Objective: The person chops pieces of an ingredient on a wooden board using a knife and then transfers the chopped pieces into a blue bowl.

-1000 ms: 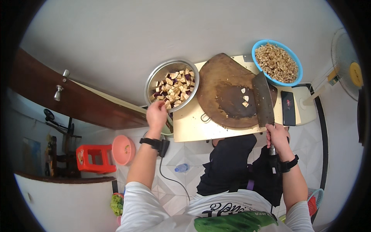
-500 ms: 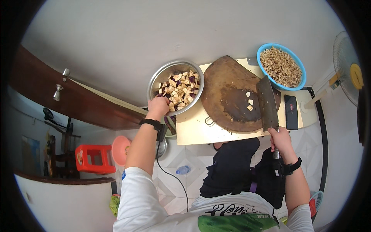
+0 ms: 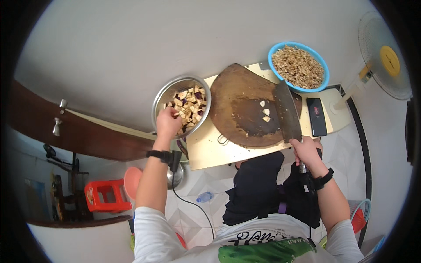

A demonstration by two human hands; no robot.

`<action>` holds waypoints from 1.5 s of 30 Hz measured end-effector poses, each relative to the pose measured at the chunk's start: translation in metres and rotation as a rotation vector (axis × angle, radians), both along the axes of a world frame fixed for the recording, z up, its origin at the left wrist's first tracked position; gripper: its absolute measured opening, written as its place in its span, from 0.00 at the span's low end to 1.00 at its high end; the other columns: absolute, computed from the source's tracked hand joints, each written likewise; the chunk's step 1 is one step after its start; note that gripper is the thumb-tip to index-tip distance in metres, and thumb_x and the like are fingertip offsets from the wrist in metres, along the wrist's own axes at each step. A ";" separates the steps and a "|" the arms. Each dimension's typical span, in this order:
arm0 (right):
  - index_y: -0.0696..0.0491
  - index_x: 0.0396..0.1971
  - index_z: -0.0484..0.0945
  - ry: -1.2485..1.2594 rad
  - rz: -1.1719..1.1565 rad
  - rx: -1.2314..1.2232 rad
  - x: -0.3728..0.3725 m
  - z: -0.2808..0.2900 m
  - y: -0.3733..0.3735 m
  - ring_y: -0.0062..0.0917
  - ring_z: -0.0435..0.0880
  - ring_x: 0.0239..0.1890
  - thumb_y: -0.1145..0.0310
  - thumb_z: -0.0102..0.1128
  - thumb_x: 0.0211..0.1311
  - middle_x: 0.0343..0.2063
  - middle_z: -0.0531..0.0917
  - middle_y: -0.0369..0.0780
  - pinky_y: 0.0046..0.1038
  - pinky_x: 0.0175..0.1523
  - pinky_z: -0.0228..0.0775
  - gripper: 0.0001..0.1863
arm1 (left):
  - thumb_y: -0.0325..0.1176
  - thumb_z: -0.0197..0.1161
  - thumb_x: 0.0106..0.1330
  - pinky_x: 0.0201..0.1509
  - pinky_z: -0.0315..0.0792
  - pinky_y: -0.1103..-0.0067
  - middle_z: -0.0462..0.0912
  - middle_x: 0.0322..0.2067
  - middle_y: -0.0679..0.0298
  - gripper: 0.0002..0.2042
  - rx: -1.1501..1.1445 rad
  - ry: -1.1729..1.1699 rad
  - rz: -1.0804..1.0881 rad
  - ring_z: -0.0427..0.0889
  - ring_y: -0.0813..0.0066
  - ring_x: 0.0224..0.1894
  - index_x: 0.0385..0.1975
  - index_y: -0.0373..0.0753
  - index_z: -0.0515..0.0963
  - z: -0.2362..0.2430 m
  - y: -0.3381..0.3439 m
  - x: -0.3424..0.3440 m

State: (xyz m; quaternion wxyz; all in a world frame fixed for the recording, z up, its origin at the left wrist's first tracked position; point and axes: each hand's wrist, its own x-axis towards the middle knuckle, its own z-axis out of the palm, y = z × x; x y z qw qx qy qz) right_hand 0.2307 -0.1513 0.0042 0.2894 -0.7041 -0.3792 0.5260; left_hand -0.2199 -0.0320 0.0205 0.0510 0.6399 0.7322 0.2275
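My left hand [image 3: 168, 123] reaches over the near left rim of a steel bowl [image 3: 158, 98]. Its fingers are curled together at the diced eggplant [image 3: 189, 106] inside, and whatever is between the tips is hidden. My right hand [image 3: 305, 150] is closed round the handle of a cleaver [image 3: 288, 111]. The broad dark blade lies over the right part of a worn wooden chopping board [image 3: 228, 94]. A few pale eggplant pieces [image 3: 266, 112] lie on the board, just left of the blade.
A blue basin [image 3: 325, 70] of chopped brownish bits stands at the far right, with a black phone [image 3: 316, 116] nearer me. A fan [image 3: 388, 61] stands right of the table [image 3: 199, 151]. A red stool [image 3: 105, 195], pink basin [image 3: 131, 182] and plastic bottle [image 3: 205, 197] are on the floor.
The whole view has shifted, with the table things now further left. My left hand has moved slightly further in over the bowl's contents. The cleaver stays in my right hand at the board.
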 end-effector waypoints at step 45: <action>0.64 0.29 0.81 -0.423 0.330 0.253 -0.058 0.017 -0.002 0.56 0.83 0.34 0.59 0.53 0.69 0.26 0.83 0.58 0.48 0.44 0.75 0.21 | 0.27 0.71 0.59 0.36 0.78 0.74 0.83 0.33 0.60 0.05 0.364 -0.443 -0.448 0.83 0.64 0.30 0.30 0.36 0.80 -0.105 -0.041 0.213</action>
